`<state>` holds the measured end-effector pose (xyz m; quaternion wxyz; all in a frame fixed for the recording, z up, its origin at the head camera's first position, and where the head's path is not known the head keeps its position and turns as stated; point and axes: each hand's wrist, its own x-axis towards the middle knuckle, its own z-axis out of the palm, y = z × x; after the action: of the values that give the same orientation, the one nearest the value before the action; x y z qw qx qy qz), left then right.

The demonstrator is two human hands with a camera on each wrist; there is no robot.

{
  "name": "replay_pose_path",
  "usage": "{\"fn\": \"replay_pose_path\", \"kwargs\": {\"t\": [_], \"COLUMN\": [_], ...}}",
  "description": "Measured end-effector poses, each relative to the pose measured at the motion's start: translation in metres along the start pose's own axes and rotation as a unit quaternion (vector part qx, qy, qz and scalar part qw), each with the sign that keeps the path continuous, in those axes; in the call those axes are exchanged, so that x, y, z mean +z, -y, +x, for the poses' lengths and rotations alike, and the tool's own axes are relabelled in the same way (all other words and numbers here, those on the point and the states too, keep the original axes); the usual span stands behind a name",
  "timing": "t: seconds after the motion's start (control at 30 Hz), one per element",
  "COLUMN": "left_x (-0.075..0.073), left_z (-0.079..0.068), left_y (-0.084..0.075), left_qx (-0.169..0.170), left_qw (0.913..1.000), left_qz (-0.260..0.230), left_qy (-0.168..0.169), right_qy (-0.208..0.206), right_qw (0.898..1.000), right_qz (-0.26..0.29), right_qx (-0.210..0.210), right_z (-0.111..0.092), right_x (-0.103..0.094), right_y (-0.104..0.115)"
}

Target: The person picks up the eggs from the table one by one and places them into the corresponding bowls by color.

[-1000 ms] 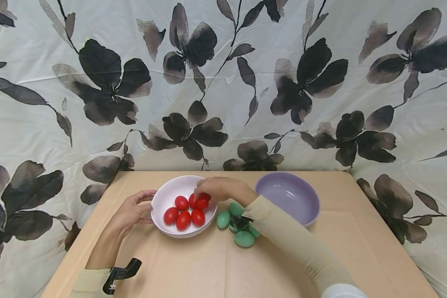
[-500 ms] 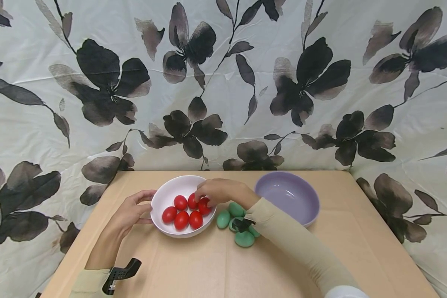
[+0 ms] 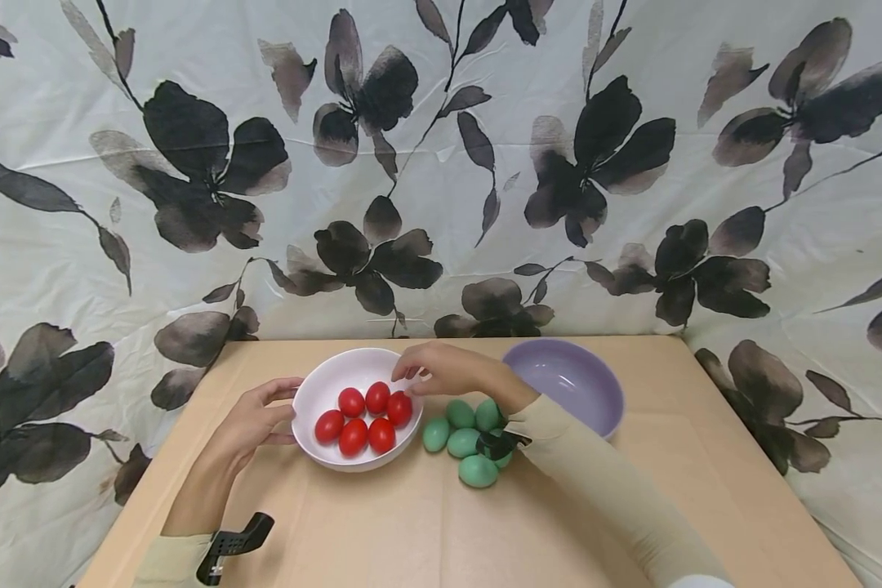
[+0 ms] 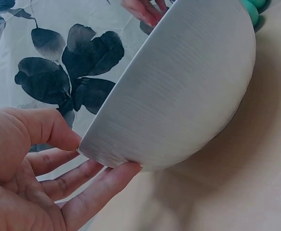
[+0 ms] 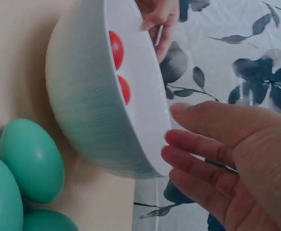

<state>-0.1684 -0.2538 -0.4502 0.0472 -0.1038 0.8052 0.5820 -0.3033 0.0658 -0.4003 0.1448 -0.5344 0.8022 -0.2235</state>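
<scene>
A white bowl (image 3: 316,433) holds several red eggs (image 3: 353,438). At its left side, my left hand (image 3: 253,420) grips the rim, thumb over the edge and fingertips against the outer wall, as the left wrist view shows. Over the bowl's right rim hovers my right hand (image 3: 441,367), fingers loosely bent, with nothing between them. In the right wrist view the fingertips (image 5: 181,108) are close to the rim; whether they touch it I cannot tell. Several green eggs (image 3: 478,471) lie in a cluster right of the bowl, partly hidden under the right wrist.
A purple bowl (image 3: 559,376) stands at the back right, partly covered by the right forearm. Both bowls are on a light brown table (image 3: 367,531). A floral cloth (image 3: 485,204) hangs behind its far edge. Black straps circle both wrists.
The right hand has let go of a red egg among the others in the white bowl and risen back to the right. The left hand stays at the bowl.
</scene>
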Motion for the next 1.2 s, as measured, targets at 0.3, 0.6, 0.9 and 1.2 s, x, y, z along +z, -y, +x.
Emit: {"fn": "replay_pose_path", "kwargs": {"t": [0.3, 0.6, 0.9, 1.2], "left_x": [-0.003, -0.008, -0.008, 0.007], "left_z": [0.002, 0.007, 0.002, -0.006], "left_y": [-0.006, -0.025, -0.047, -0.068], "left_qx": [0.012, 0.051, 0.096, 0.132], "left_qw": [0.9996, 0.9978, 0.9905, 0.9877], "left_qz": [0.025, 0.039, 0.092, 0.085], "left_qy": [-0.008, -0.014, -0.033, -0.002], "right_qy": [-0.076, -0.134, -0.202, -0.235], "right_qw": [0.995, 0.986, 0.973, 0.955], "right_qz": [0.057, 0.094, 0.093, 0.126], "right_qx": [0.023, 0.036, 0.066, 0.129], "right_z": [-0.020, -0.048, -0.079, -0.115], "right_x": [-0.012, -0.027, -0.033, -0.038], "right_y": [-0.003, -0.012, -0.026, -0.041]}}
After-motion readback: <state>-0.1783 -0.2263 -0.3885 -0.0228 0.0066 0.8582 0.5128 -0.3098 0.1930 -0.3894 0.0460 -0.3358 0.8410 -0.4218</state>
